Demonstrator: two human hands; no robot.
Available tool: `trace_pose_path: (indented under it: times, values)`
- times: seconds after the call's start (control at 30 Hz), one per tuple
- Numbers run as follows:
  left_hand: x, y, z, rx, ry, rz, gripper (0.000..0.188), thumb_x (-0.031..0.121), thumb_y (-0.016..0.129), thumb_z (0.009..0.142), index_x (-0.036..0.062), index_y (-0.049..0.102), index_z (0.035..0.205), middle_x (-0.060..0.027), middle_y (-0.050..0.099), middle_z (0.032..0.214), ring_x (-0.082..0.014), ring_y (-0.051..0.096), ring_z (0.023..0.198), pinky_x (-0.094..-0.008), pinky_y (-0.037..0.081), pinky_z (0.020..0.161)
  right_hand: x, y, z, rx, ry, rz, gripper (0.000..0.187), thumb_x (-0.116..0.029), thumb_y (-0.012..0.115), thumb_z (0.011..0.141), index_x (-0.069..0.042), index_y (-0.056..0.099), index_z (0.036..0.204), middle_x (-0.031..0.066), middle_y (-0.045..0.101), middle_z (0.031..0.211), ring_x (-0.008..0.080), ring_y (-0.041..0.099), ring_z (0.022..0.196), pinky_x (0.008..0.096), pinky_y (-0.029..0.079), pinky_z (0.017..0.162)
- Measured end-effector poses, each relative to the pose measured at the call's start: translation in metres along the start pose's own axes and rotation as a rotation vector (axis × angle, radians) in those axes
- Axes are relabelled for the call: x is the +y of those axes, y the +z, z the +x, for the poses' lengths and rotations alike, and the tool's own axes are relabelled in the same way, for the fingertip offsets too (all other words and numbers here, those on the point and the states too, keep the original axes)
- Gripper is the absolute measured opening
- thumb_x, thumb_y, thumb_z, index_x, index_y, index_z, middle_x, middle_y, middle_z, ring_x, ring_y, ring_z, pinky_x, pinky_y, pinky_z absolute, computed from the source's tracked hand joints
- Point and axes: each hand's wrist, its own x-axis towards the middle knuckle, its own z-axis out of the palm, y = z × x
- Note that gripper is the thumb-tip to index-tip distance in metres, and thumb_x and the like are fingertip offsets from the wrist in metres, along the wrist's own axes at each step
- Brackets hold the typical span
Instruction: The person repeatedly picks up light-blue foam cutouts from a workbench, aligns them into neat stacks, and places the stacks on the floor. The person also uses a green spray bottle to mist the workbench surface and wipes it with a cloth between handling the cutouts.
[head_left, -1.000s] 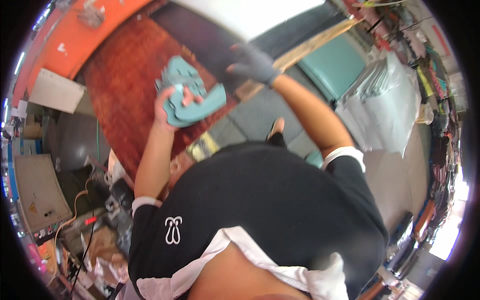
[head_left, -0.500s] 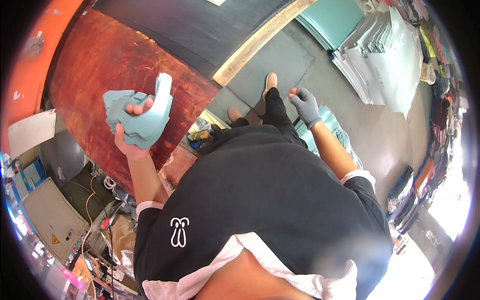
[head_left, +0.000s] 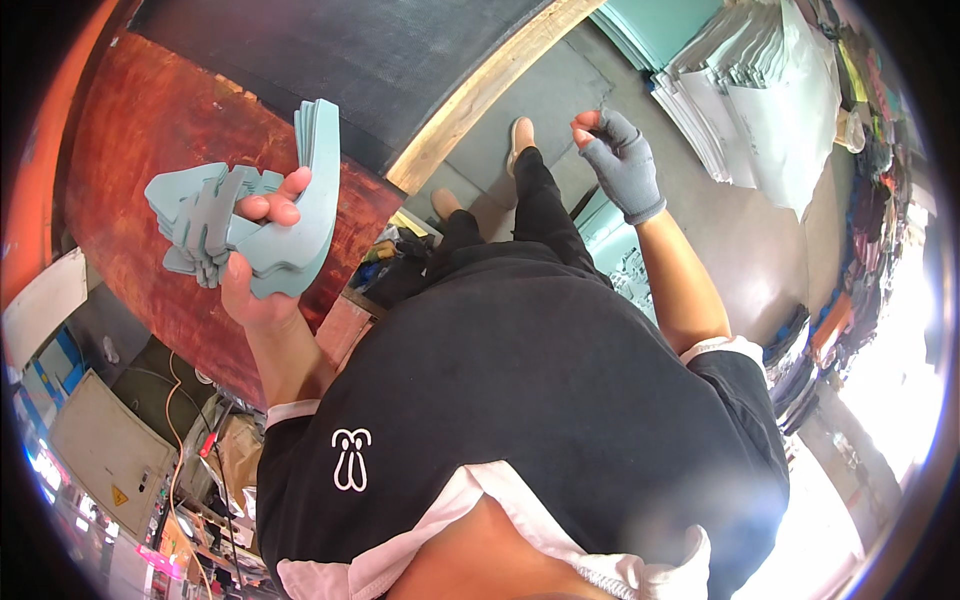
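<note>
My left hand (head_left: 262, 290) is wrapped round a stack of flat blue-green cut pieces (head_left: 300, 240), thumb on the near side and fingers curled over the top. The pieces are curved, with a long arm pointing away and slotted strips fanned toward the left. They are held up above a reddish-brown board (head_left: 130, 130). To the right, over the floor, my right hand (head_left: 625, 165) is raised in a grey glove with some fingertips bare. Its thumb and finger are bent together, and nothing shows between them.
A black tabletop (head_left: 330, 60) with a wooden edge (head_left: 490, 90) lies ahead. Stacked white sheets (head_left: 750, 110) and green sheets (head_left: 665, 30) are at the far right. A grey cabinet (head_left: 110, 450) and an orange cable (head_left: 177, 430) are at the lower left. Piled goods line the right side.
My left hand has turned slightly with the stack, showing its slotted strips more fully. My right hand has moved up and slightly right. The whole view has shifted a little.
</note>
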Motion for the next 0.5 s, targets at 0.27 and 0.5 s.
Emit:
trace_pose_path:
  times: [0.27, 0.5]
  values:
    - [0.000, 0.003, -0.008, 0.103, 0.029, 0.038, 0.046, 0.036, 0.045, 0.087, 0.0071, 0.045, 0.123, -0.0075, 0.056, 0.107, -0.0342, 0.035, 0.126, -0.0494, 0.018, 0.106, 0.014, -0.015, -0.009, -0.028, 0.040, -0.061, 0.022, -0.013, 0.062, 0.084, 0.001, 0.058, 0.100, 0.0005, 0.060, 0.086, 0.0057, 0.054, 0.081, 0.0211, 0.044, 0.075]
    - [-0.011, 0.033, -0.021, 0.191, 0.153, 0.117, 0.046, 0.037, 0.038, 0.090, 0.0067, 0.043, 0.125, -0.0076, 0.054, 0.113, -0.0325, 0.032, 0.128, -0.0501, 0.016, 0.107, 0.028, -0.046, 0.011, -0.092, -0.110, -0.145, 0.025, -0.019, 0.062, 0.081, -0.003, 0.059, 0.100, 0.0065, 0.062, 0.089, 0.0132, 0.059, 0.083, 0.0266, 0.047, 0.076]
